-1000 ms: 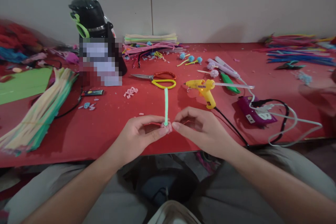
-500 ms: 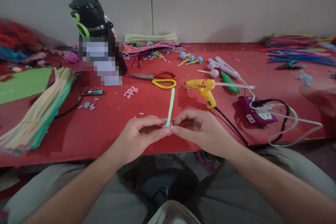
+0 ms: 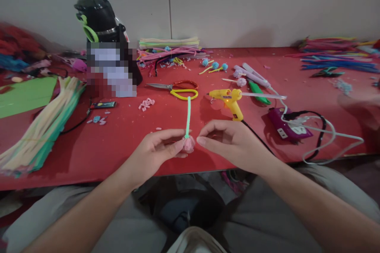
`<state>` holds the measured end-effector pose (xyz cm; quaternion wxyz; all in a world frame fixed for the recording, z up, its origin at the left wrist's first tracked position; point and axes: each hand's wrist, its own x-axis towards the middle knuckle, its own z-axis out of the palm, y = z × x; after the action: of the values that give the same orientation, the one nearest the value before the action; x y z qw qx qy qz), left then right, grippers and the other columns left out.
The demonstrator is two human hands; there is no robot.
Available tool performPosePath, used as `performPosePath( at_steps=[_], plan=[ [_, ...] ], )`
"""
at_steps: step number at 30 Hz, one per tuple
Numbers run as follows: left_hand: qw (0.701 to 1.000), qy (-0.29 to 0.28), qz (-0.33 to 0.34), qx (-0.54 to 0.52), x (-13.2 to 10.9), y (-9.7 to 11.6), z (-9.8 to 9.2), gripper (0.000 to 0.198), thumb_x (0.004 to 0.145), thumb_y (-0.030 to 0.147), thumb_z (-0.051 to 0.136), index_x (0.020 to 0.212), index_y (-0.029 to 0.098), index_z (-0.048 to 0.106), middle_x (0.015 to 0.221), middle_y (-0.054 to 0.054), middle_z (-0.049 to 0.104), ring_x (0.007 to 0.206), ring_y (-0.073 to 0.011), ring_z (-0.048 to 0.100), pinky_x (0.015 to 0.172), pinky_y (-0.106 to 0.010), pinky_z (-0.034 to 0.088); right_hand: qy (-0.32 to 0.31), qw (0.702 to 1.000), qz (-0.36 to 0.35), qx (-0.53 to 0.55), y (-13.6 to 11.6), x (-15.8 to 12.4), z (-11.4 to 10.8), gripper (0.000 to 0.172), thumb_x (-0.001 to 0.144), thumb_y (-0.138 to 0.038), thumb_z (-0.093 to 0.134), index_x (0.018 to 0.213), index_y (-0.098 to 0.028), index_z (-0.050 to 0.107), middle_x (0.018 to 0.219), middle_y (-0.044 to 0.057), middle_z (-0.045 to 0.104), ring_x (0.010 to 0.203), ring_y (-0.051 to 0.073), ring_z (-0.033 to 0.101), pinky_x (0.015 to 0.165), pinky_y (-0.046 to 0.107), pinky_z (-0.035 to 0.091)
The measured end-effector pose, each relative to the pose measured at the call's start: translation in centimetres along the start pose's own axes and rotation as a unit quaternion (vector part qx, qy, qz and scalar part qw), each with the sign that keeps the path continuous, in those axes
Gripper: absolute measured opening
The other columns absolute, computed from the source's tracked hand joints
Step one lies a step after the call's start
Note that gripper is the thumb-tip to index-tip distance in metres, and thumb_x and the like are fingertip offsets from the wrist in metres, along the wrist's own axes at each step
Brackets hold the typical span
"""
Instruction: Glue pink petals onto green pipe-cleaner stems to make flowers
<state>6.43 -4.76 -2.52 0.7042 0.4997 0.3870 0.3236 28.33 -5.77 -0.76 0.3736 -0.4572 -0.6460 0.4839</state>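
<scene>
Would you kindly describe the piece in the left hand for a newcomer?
Find the red table, then the left hand above its near edge. It holds a pink cluster; the pale green stem rising from it sets it apart from the loose pink pieces farther back.

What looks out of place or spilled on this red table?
Scraps are strewn near the pipe-cleaner bundle behind the scissors, and one pink piece lies apart from the pink pile. Cords loop untidily by the purple power strip. It seems ordinary work clutter; nothing looks clearly damaged, though blocky pixels hide part of the black bottle.
</scene>
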Motion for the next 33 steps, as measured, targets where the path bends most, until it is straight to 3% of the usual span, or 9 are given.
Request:
performPosePath(
  at_steps=[5, 14, 21, 27, 30, 33],
  plan=[
    [0.999, 0.003, -0.020, -0.049, 0.0, -0.1, 0.2, 0.022, 0.087, 0.032, 0.075, 0.103, 0.017, 0.078, 0.095, -0.008, 0.078, 0.092, -0.0186, 0.072, 0.091, -0.034, 0.059, -0.004, 1.000, -0.004, 0.021, 0.3, -0.1, 0.5, 0.015, 0.085, -0.034, 0.075, 0.084, -0.020, 0.071, 0.082, 0.003, 0.076, 0.076, 0.016, 0.071, 0.070, 0.027, 0.059],
    [0.996, 0.023, -0.045, -0.079, 0.2, 0.1, 0.5, 0.011, 0.081, 0.022, 0.080, 0.090, 0.016, 0.080, 0.085, -0.006, 0.078, 0.083, -0.0163, 0.073, 0.086, -0.029, 0.060, -0.014, 0.999, -0.005, 0.031, 0.2, -0.2, 1.0, 0.007, 0.088, -0.024, 0.070, 0.085, -0.019, 0.073, 0.083, 0.002, 0.077, 0.077, 0.015, 0.072, 0.072, 0.025, 0.058],
    [0.995, 0.063, -0.056, -0.050, 0.1, 0.1, 0.6, 0.018, 0.073, 0.026, 0.084, 0.085, 0.013, 0.079, 0.087, -0.009, 0.079, 0.083, -0.0223, 0.075, 0.088, -0.039, 0.061, -0.021, 0.999, -0.008, 0.024, 0.2, -0.3, 0.9, 0.010, 0.089, -0.028, 0.070, 0.088, -0.019, 0.075, 0.086, 0.004, 0.078, 0.080, 0.016, 0.072, 0.074, 0.026, 0.058],
    [0.998, 0.044, -0.040, -0.030, 0.0, -0.1, 0.3, 0.015, 0.079, 0.027, 0.081, 0.089, 0.015, 0.082, 0.087, -0.008, 0.080, 0.084, -0.0209, 0.075, 0.089, -0.035, 0.061, -0.013, 1.000, -0.022, -0.003, -0.1, -0.4, 1.0, 0.009, 0.090, -0.025, 0.068, 0.087, -0.019, 0.074, 0.084, 0.003, 0.077, 0.078, 0.015, 0.071, 0.073, 0.025, 0.057],
    [0.998, 0.034, -0.036, -0.023, 0.0, -0.2, 0.1, 0.014, 0.082, 0.027, 0.079, 0.091, 0.017, 0.082, 0.089, -0.007, 0.080, 0.087, -0.0198, 0.075, 0.090, -0.032, 0.061, -0.022, 0.998, -0.032, -0.058, -0.4, -0.4, 0.1, 0.011, 0.092, -0.027, 0.066, 0.088, -0.020, 0.074, 0.086, 0.002, 0.076, 0.079, 0.015, 0.070, 0.072, 0.025, 0.056],
    [0.999, 0.024, -0.033, -0.021, 0.0, -0.2, 0.0, 0.014, 0.085, 0.028, 0.076, 0.093, 0.018, 0.082, 0.093, -0.007, 0.080, 0.091, -0.0189, 0.074, 0.091, -0.030, 0.060, -0.064, 0.977, -0.033, -0.203, 0.6, -0.5, -3.2, 0.023, 0.093, -0.037, 0.066, 0.076, -0.021, 0.071, 0.071, 0.000, 0.071, 0.064, 0.013, 0.065, 0.057, 0.024, 0.051]
  ],
)
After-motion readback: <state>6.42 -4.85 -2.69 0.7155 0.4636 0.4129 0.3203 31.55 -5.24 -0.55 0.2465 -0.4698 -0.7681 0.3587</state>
